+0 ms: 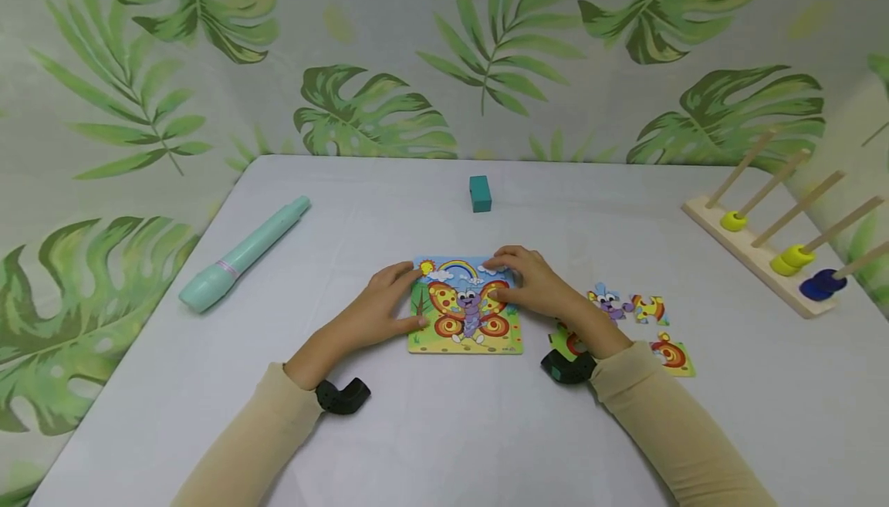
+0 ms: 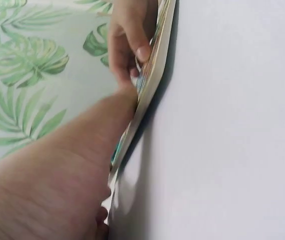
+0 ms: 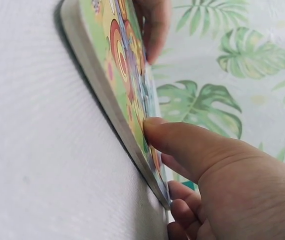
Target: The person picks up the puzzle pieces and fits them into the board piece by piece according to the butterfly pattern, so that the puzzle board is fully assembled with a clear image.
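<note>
A wooden jigsaw puzzle board (image 1: 468, 314) with a butterfly, a rainbow and a sun lies on the white table. My left hand (image 1: 378, 306) holds its left side, thumb over the picture and fingers at the upper left. At the right side my right hand (image 1: 531, 279) grips the board, its thumb pressing the face in the right wrist view and the other fingers around the edge. Loose puzzle pieces, among them a yellow and red one (image 1: 649, 309) and one with a red spiral (image 1: 672, 356), lie beside my right forearm, which partly covers others.
A mint-green microphone-shaped object (image 1: 243, 256) lies at the left. Behind the board stands a small teal block (image 1: 480, 194). On the right is a wooden peg stand (image 1: 757, 256) with yellow and dark blue rings. Leaf-patterned cloth (image 1: 375, 113) hangs behind the table.
</note>
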The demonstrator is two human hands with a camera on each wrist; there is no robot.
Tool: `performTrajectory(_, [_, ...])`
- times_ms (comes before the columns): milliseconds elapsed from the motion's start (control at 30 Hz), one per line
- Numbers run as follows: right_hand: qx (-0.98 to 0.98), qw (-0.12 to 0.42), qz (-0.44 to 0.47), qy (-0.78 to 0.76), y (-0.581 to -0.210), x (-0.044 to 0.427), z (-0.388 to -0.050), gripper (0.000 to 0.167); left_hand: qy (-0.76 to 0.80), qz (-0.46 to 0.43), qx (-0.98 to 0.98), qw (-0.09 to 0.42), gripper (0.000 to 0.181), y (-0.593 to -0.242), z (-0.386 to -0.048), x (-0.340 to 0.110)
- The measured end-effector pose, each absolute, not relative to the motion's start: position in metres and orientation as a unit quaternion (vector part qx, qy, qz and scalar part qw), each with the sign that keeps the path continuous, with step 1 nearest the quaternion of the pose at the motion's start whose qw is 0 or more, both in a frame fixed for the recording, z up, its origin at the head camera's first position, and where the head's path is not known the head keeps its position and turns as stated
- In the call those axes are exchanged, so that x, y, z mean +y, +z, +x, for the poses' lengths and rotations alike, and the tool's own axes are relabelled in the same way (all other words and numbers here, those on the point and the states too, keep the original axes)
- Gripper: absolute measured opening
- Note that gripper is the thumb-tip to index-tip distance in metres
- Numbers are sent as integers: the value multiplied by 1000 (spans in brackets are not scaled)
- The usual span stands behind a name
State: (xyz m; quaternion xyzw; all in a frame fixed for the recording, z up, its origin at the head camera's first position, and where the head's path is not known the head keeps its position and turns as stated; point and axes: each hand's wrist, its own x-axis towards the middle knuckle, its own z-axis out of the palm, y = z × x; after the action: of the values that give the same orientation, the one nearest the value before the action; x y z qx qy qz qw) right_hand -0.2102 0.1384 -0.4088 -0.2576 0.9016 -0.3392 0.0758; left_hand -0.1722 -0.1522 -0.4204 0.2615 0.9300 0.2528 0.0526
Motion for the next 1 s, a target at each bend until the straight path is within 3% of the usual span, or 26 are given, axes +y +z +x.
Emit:
performTrajectory(300, [899,85,-247,-351,-406,139,-208,44,237,299,922,63,97,-415,-168,-166])
performTrajectory(500, [899,119,-233,-351,-386,142,-202,56,226,293,926,73,96,-415,-167,-166])
performTrajectory(833, [882,30,-274,-383,-344,183,-174,59,221,293,927,76,96,-417,-168,-168])
performTrajectory(1000, [877,39,-264,-399,-353,211,-164,61,218,298,926,76,96,-418,-168,-167])
